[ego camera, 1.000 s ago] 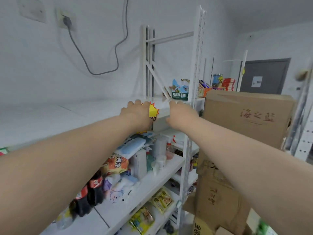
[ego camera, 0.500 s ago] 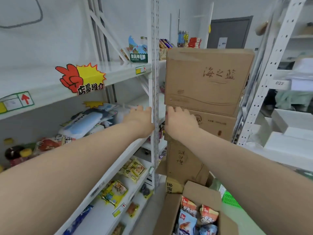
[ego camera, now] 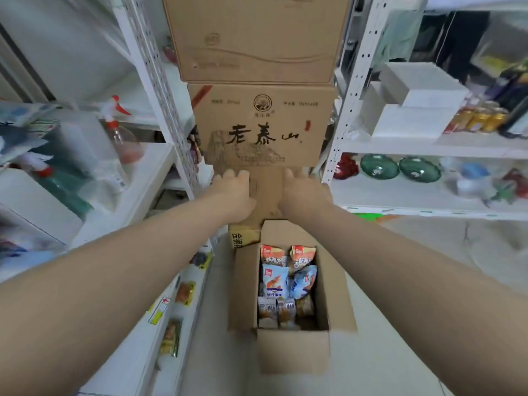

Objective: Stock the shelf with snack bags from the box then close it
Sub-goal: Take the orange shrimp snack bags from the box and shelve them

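Snack bags [ego camera: 285, 284] fill an open cardboard box [ego camera: 294, 352] on the floor [ego camera: 400, 295], just beside the white shelf [ego camera: 148, 178]. Both arms reach out above the box, the left hand [ego camera: 235, 192] and right hand [ego camera: 304, 192] empty, fingers loosely extended, near stacked cartons [ego camera: 263, 124].

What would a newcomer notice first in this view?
The open box on the floor at bottom centre draws the eye first, packed with bright snack bags. Just above it, the left grip and right grip reach forward side by side, both empty. Beyond them a stack of cartons fills the top centre.
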